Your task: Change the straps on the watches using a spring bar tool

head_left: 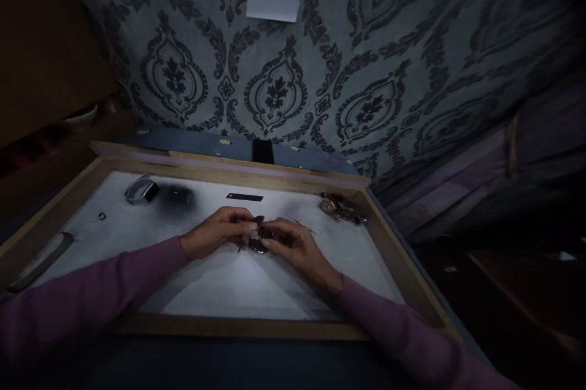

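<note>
Over the middle of a white-floored wooden tray [238, 329], both of my hands meet at a small, shiny metal watch [259, 246]. My left hand [217, 232] pinches its left side, near a dark flat piece that sticks up between the fingertips. From the right, my right hand [297, 246] closes thumb and fingers on the watch. Dim light and my fingers hide much of it. Just beyond my right hand lies a thin, tool-like rod [303, 224].
A smartwatch [141, 191] and a small dark ring-shaped piece [101, 216] lie at left. A short black ruler-like strip [245, 197] is at the back. Several metal watches [341, 208] are piled at back right. Raised wooden edges surround the tray; a patterned wall [274, 85] stands behind.
</note>
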Available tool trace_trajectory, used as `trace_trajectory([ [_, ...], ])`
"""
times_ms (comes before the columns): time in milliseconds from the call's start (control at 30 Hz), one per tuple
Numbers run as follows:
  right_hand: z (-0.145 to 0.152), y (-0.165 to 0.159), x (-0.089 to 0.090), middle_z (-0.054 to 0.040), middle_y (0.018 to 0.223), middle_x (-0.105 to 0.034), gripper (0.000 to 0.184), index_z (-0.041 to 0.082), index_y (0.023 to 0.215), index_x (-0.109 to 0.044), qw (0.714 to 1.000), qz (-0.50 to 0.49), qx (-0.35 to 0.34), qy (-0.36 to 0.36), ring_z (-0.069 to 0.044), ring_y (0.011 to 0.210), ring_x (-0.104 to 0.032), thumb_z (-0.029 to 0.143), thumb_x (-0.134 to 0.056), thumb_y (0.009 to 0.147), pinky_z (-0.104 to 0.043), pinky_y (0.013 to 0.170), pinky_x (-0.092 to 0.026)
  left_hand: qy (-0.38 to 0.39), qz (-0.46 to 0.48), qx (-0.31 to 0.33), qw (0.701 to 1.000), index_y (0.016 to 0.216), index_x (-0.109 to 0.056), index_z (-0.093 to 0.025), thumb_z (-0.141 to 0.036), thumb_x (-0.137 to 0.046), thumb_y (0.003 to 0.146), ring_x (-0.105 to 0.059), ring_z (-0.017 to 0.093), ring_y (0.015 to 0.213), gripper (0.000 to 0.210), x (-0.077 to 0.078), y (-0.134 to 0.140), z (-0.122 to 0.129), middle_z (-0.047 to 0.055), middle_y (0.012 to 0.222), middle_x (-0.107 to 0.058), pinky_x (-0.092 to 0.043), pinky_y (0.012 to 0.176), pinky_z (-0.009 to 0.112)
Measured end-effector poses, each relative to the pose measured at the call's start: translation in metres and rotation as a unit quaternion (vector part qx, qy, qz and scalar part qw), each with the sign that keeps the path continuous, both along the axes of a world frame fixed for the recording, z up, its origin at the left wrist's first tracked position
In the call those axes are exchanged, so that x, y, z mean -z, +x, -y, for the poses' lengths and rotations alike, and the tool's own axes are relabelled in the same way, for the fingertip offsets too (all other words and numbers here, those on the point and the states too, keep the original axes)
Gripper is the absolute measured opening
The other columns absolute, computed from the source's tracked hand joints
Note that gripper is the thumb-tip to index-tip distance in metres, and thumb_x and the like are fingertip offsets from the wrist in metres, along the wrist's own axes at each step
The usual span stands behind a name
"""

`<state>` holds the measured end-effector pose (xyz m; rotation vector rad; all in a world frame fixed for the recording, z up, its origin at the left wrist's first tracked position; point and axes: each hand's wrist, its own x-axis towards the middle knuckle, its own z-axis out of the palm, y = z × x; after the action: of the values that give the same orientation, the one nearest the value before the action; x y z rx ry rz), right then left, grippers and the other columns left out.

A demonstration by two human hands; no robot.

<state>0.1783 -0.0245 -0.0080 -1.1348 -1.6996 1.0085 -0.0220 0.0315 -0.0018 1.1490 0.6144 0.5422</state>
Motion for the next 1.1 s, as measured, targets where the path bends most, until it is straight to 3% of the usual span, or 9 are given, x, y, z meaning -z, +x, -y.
trace_trajectory([
  [200,0.0033,-0.0023,0.0020,-0.0029,0.076,-0.061,0.020,0.019,0.104,-0.072,0.991,0.101,-0.005,0.090,-0.013,0.062,-0.055,0.025,-0.066,0.086,-0.024,0.057,-0.045,0.099,-0.098,-0.009,0.990,0.070,-0.054,-0.015,-0.040,-0.078,0.067,-0.050,0.010,0.058,0.034,-0.0005,0.0052,0.0070,-0.003,0.064,-0.055,-0.042,0.051,0.020],
  [333,0.0045,-0.0027,0.0025,-0.0021,0.074,-0.059,0.019,0.018,0.103,-0.072,0.985,0.121,-0.015,0.119,-0.012,0.061,-0.054,0.022,-0.065,0.086,-0.024,0.056,-0.044,0.108,-0.102,-0.011,0.989,0.070,-0.056,-0.015,-0.037,-0.069,0.075,-0.049,0.010,0.056,0.026,-0.0016,0.0064,0.0101,-0.002,0.062,-0.055,-0.042,0.050,0.020],
  [533,0.0029,-0.0001,0.0028,-0.0020,0.076,-0.063,0.020,0.019,0.102,-0.072,0.991,0.110,0.007,0.081,-0.013,0.062,-0.055,0.023,-0.068,0.084,-0.025,0.058,-0.045,0.088,-0.084,-0.003,0.993,0.074,-0.060,-0.014,-0.035,-0.064,0.079,-0.049,0.009,0.054,0.022,-0.0031,0.0043,0.0071,-0.003,0.058,-0.053,-0.044,0.054,0.021],
  [700,-0.0002,0.0024,0.0086,-0.0024,0.086,-0.065,0.034,0.021,0.114,-0.066,0.996,0.084,0.021,0.035,-0.010,0.057,-0.051,0.024,-0.069,0.080,-0.024,0.055,-0.044,0.069,-0.068,-0.006,0.995,0.073,-0.058,-0.014,-0.038,-0.066,0.077,-0.049,0.010,0.054,0.026,0.0007,0.0025,0.0044,-0.003,0.057,-0.052,-0.045,0.055,0.023],
  [900,-0.0023,0.0028,0.0061,-0.0032,0.082,-0.064,0.017,0.018,0.095,-0.070,0.992,0.126,0.010,0.013,-0.012,0.062,-0.054,0.027,-0.069,0.080,-0.025,0.057,-0.044,0.042,-0.054,-0.011,0.998,0.072,-0.057,-0.014,-0.042,-0.068,0.075,-0.048,0.010,0.054,0.030,0.0041,-0.0003,0.0011,-0.003,0.057,-0.052,-0.045,0.054,0.023],
  [1100,-0.0003,-0.0004,0.0025,-0.0032,0.086,-0.066,0.029,0.019,0.105,-0.069,0.999,0.052,0.015,-0.005,-0.009,0.054,-0.049,0.034,-0.070,0.080,-0.023,0.050,-0.041,0.029,-0.048,-0.005,0.998,0.073,-0.059,-0.014,-0.041,-0.070,0.074,-0.048,0.010,0.054,0.029,0.0020,0.0003,0.0021,-0.003,0.056,-0.053,-0.044,0.055,0.023],
])
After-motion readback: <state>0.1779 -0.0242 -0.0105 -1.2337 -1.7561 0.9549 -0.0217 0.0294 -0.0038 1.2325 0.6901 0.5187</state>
